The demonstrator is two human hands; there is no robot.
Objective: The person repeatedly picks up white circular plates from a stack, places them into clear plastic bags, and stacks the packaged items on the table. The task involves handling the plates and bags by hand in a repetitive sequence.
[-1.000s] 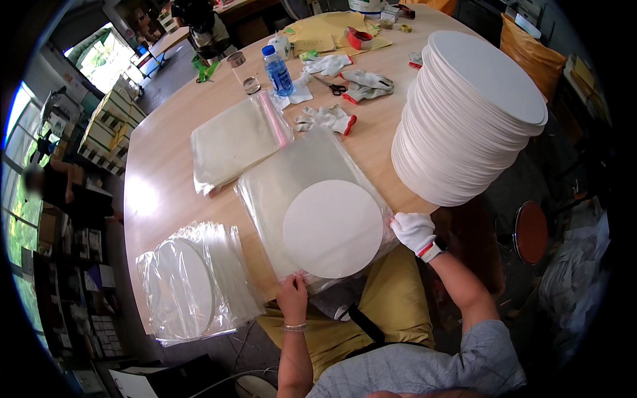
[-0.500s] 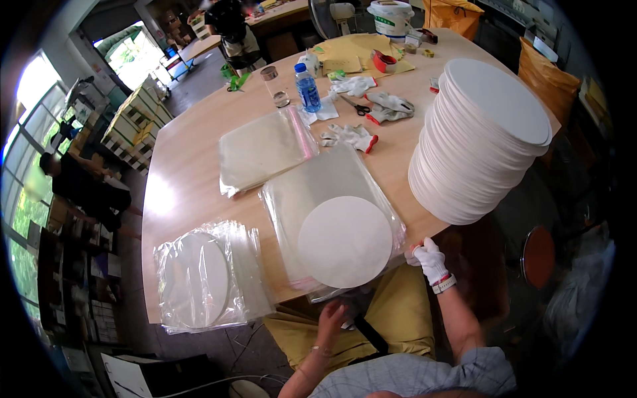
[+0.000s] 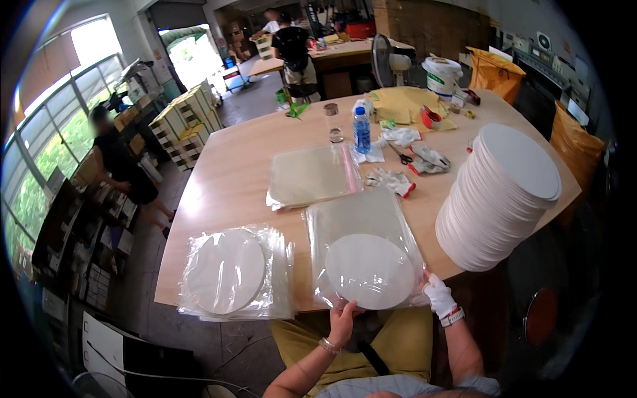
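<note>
Left of the white disc [image 3: 368, 268], a pile of filmed-over discs [image 3: 231, 272] seems to overhang the table [image 3: 222, 179] along its front edge; slick film could let it slide off if an elbow catches it; behind and left of the disc, a loose pile of clear bags [image 3: 308, 176] could fan apart if pushed. The bare left hand [image 3: 342, 325], at the disc's front rim, pinches the clear bag [image 3: 355, 215], thumb uppermost; the disc appears to lie under this film, at the table's front edge; tugging unevenly could crease the film, tear it or tip the disc forward. Right of the disc, the gloved right hand [image 3: 439, 296] has curled fingers at the bag's edge; whether they pinch it I cannot tell; the knit could slip on glossy film; farther right, the tall stack of white discs [image 3: 491, 205] looks tilted, though the lens bends edges, and a bump could topple it.

As for writing, the blue-capped plastic bottle [image 3: 361, 132] behind the disc has a blue label; behind and to the disc's right, the white bucket [image 3: 442, 78] has green print; neither is clearly legible; the discs look unprinted.
</note>
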